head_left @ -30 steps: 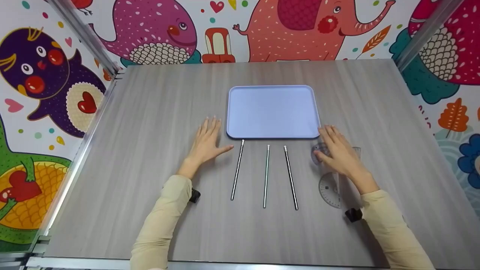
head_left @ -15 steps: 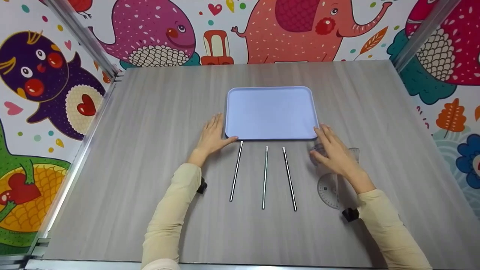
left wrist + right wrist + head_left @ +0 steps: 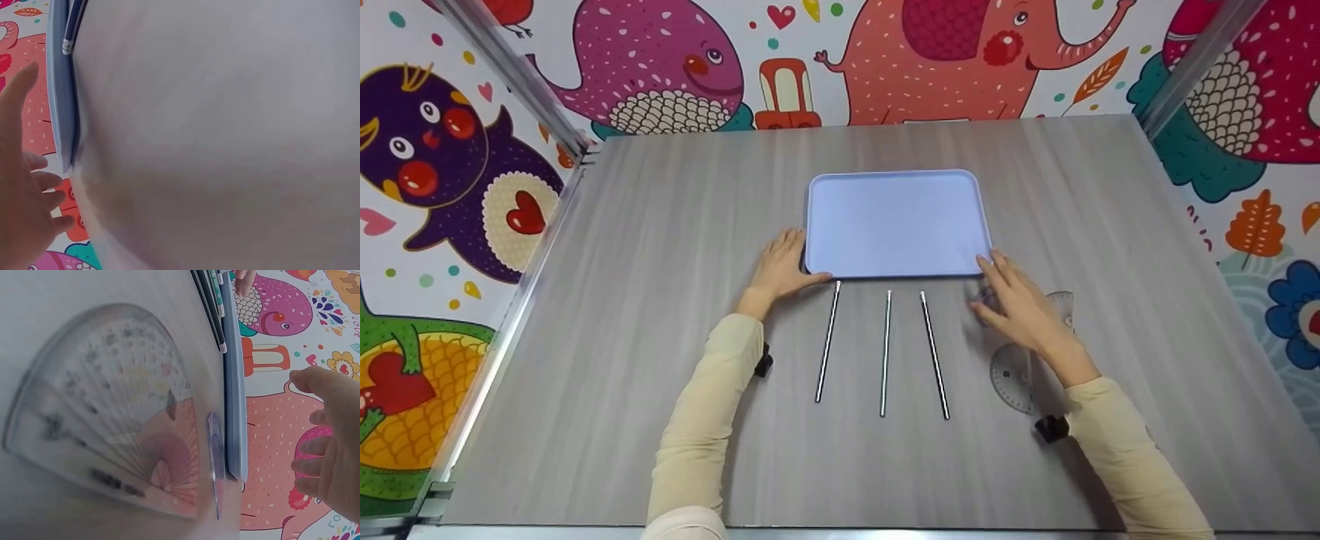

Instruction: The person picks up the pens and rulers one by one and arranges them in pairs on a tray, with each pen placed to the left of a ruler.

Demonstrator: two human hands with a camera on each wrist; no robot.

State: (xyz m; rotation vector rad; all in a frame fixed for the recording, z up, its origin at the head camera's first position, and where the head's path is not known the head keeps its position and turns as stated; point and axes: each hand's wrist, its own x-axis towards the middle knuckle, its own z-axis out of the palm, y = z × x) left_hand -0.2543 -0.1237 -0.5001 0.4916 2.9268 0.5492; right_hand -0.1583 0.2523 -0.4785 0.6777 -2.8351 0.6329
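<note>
A pale blue rectangular tray [image 3: 898, 225] lies on the table. My left hand [image 3: 780, 266] is at its front left corner, fingers along the left side and thumb by the front edge. At the front right corner is my right hand [image 3: 1020, 300], its fingertips right at the rim. Both hands have their fingers extended. Three slim pencils lie spaced in front of the tray: a left one [image 3: 828, 341], a greenish middle one [image 3: 886, 352] and a dark right one [image 3: 934, 354]. A clear protractor [image 3: 1012, 377] lies near my right wrist; another [image 3: 1063, 304] is partly hidden beneath that hand.
The grey wood-grain table [image 3: 675, 202] has a metal rail [image 3: 517, 225] along its left side. Walls printed with cartoon animals stand behind and at both sides. A dark wrist camera [image 3: 1051, 429] hangs under the right sleeve, close to the protractor.
My left hand has moved right and forward, from beside the tray to its front left corner. My right hand has shifted slightly left onto the opposite corner. The head view has tilted a little.
</note>
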